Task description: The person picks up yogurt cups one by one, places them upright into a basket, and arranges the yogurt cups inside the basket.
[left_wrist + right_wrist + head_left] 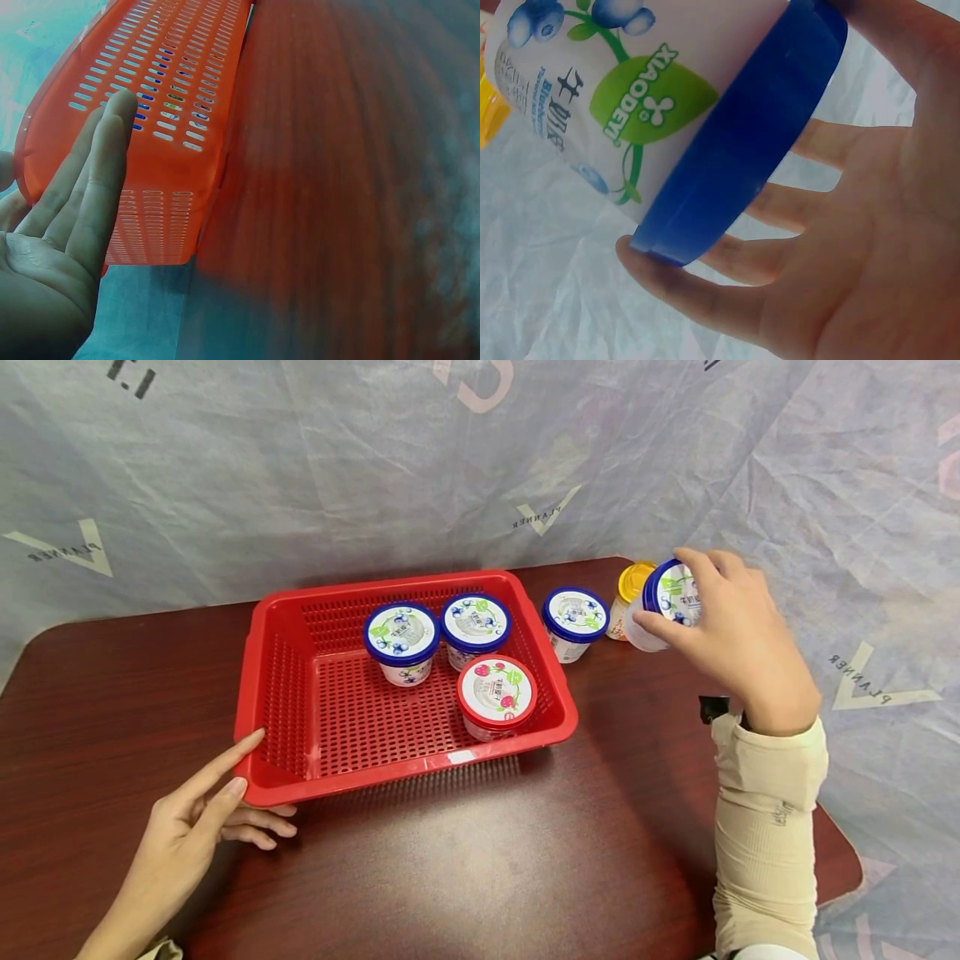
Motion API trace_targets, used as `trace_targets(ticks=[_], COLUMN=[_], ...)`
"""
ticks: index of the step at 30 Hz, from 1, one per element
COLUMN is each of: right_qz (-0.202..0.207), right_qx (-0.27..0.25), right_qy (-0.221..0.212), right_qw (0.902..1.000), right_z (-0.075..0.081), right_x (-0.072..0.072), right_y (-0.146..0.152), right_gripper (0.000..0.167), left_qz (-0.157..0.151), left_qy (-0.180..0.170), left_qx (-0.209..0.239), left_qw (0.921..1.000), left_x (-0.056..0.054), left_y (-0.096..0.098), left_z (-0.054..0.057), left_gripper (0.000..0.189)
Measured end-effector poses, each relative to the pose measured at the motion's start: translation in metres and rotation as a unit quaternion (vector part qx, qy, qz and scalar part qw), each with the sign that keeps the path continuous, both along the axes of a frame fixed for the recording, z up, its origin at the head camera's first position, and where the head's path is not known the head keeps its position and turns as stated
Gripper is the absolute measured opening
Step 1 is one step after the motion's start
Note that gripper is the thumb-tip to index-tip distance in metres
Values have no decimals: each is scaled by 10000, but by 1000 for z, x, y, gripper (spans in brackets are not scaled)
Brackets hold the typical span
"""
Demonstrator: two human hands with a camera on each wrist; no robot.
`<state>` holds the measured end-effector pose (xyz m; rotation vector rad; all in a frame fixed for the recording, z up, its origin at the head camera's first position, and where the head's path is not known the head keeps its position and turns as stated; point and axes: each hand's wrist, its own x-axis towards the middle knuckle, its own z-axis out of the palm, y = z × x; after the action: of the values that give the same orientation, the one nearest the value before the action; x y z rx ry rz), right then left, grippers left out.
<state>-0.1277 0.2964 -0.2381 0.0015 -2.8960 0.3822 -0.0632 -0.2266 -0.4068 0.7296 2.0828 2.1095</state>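
Observation:
My right hand (742,627) grips a blue-lidded cup with blueberry pictures (652,112) by its lid, raised and tilted at the right. In the right wrist view the fingers spread around the blue lid rim. My left hand (195,818) touches the near left corner of a red plastic basket (405,764). Its index finger and thumb lie at the rim, while the other fingers stretch out below it, beside the perforated wall in the left wrist view. Inside the basket stand two blue-lidded cups (401,633) and one red-lidded cup with strawberry pictures (497,692).
Just right of the basket stands another blue-lidded cup (575,614). A yellow-lidded cup (636,581) is partly hidden behind the held cup. Everything stands on a dark reddish-brown table (465,860), with a grey printed sheet (337,468) behind it.

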Motion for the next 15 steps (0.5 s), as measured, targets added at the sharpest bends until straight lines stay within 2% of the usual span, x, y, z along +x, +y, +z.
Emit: trace_targets(ticks=[15], right_qz=[604], right_qx=[-57], right_qy=[396], right_qw=[9974], right_z=[1], right_x=[12], right_y=[-20], right_gripper=[77], left_qz=[36], left_qy=[-63], left_qx=[-11], left_qw=[10000], left_x=[1], left_y=[-1], left_z=[0], left_gripper=[51])
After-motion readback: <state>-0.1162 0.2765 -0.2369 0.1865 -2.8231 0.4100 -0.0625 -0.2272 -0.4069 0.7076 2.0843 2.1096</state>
